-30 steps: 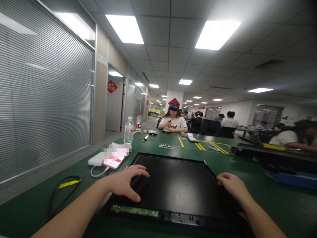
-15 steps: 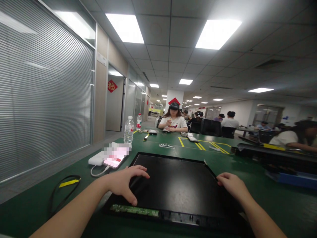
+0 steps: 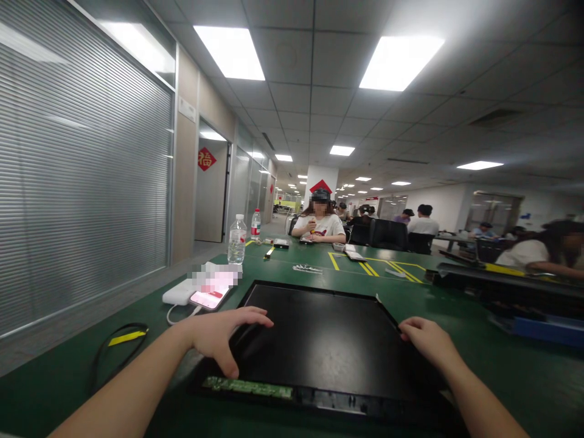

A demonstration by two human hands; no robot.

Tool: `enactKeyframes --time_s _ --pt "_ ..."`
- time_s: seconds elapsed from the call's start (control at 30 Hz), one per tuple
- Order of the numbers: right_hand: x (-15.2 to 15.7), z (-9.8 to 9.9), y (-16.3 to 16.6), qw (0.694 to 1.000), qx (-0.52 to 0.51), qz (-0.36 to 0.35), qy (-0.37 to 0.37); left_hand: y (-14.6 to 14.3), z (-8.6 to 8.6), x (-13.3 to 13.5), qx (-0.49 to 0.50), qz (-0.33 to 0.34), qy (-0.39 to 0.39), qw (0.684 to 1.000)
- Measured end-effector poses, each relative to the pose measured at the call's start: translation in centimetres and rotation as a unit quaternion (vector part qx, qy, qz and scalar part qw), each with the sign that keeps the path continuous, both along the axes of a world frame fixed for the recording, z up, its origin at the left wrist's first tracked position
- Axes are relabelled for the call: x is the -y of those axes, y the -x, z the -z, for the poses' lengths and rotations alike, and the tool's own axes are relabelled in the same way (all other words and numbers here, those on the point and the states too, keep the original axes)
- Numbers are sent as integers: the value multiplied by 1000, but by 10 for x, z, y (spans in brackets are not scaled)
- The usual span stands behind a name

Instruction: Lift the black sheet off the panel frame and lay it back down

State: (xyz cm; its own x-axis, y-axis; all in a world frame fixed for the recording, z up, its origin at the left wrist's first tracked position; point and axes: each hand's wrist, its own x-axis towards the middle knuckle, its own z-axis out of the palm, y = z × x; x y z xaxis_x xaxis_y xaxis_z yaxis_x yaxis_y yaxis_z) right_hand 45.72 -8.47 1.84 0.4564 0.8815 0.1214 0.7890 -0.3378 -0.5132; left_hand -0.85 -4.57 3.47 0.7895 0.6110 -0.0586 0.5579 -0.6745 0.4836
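A flat black display panel (image 3: 328,340) lies in a dark frame on the green table in front of me. A green circuit board (image 3: 249,387) runs along the left part of its near edge. My left hand (image 3: 225,337) is at the panel's left side, thumb and fingers spread, the thumb tip just above the circuit board. Whether it touches the panel, I cannot tell. At the right side, my right hand (image 3: 424,340) has its fingers pinched on the edge of the frame; the fingertips are partly hidden.
Left of the panel are a lit phone (image 3: 212,295), a white power bank (image 3: 177,293) and a looped black cable (image 3: 119,359). A water bottle (image 3: 237,239) stands behind them. Dark panels (image 3: 483,286) are stacked at right. A person (image 3: 319,226) sits across the table.
My left hand has shifted slightly left, its thumb moving toward the panel's left edge. My right hand keeps its place at the right edge. The panel has not visibly moved.
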Motion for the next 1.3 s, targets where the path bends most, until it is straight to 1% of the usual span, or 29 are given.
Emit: enactKeyframes --time_s 0.13,0.33,0.53,0.67,1.0,1.07,1.17,1.3 --pt "0 1 -1 1000 -1 -2 -1 0 -1 0 -6 6 3 1000" --pt "0 0 0 1000 -9 -2 -3 -3 -5 4 18 -2 -9 1000" --pt "-2 2 -1 1000 -11 -5 -7 -3 -2 3 26 -7 -26 999" --pt "-2 2 -2 1000 -4 -10 2 -4 -2 4 23 -15 -21 999" --pt "-1 0 -1 1000 -9 -5 -1 -3 -4 5 13 -17 -14 1000" --pt "-1 0 -1 1000 -9 -5 0 -4 -4 5 8 -30 -5 1000" --pt "-1 1 -1 1000 -12 -6 -2 -5 -3 5 22 -70 -3 997" --pt "-1 1 -1 1000 -9 -4 -4 -7 5 -3 66 -156 -59 984"
